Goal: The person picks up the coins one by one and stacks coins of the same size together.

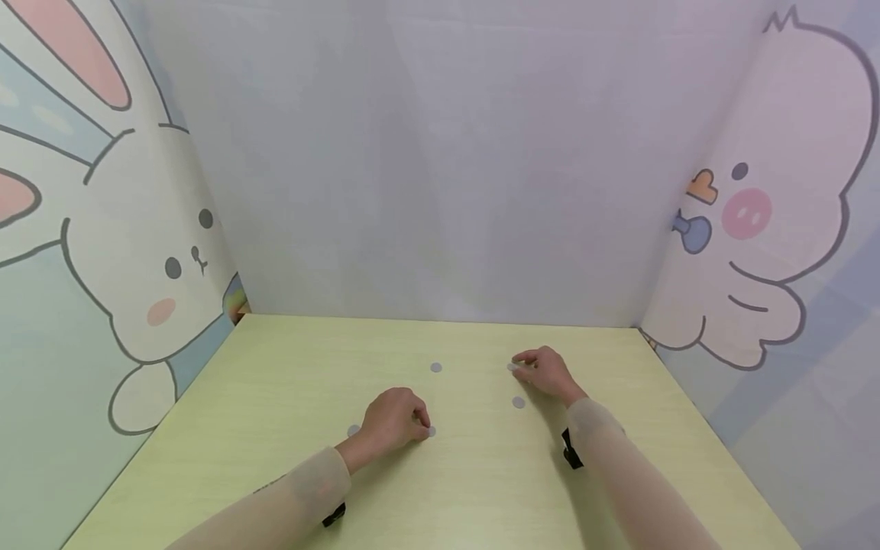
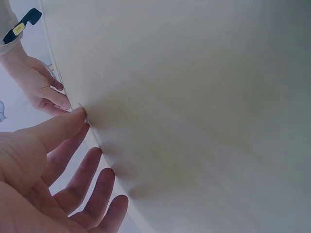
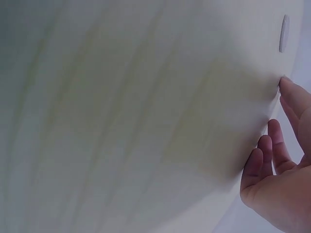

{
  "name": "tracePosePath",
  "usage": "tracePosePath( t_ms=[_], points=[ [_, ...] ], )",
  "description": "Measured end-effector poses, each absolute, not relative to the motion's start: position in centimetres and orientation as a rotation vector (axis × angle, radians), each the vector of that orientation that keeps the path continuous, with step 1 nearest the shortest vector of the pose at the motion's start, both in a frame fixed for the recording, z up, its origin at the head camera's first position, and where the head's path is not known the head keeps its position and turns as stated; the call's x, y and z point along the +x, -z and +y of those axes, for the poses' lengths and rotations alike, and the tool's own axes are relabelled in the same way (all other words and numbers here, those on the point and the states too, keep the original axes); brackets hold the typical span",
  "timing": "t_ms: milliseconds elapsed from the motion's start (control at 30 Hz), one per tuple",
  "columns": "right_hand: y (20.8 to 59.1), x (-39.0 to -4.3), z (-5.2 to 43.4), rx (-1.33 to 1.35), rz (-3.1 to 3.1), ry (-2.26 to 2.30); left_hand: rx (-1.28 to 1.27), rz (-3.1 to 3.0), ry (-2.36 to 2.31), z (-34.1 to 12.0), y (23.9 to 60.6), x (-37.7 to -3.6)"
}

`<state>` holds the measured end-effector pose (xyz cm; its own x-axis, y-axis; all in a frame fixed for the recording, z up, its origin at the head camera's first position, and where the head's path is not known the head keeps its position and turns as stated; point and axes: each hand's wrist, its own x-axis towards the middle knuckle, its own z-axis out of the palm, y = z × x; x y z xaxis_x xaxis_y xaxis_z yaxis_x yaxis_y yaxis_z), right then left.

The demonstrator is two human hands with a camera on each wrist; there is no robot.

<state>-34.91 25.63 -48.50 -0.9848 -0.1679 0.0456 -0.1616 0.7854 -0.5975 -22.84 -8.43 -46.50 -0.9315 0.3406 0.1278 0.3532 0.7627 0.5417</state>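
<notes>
Both hands are resting on the tabletop (image 1: 275, 367) near its middle, the left hand (image 1: 390, 422) pinching a small grey disc (image 1: 431, 431) lying at its fingertips, while the right hand (image 1: 546, 371), nearer the far edge, is fingering another disc (image 1: 512, 367).

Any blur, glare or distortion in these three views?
Head view: sharp, even soft light, no glare; wide-angle bends the walls, faint shadows under the left hand and right hand. Left wrist view: table soft and featureless, fingers close and slightly soft. Right wrist view: table streaky and out of focus, darker at the left; a disc is seen edge-on.
</notes>
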Motion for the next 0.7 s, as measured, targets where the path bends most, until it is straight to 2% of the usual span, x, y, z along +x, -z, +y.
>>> tracePosePath(
  t_ms=[700],
  points=[
    [48.89,-35.48,25.45,-0.211,3.003,0.973,-0.594,-2.92,0.893,-8.45,46.28,-22.87]
  ],
)
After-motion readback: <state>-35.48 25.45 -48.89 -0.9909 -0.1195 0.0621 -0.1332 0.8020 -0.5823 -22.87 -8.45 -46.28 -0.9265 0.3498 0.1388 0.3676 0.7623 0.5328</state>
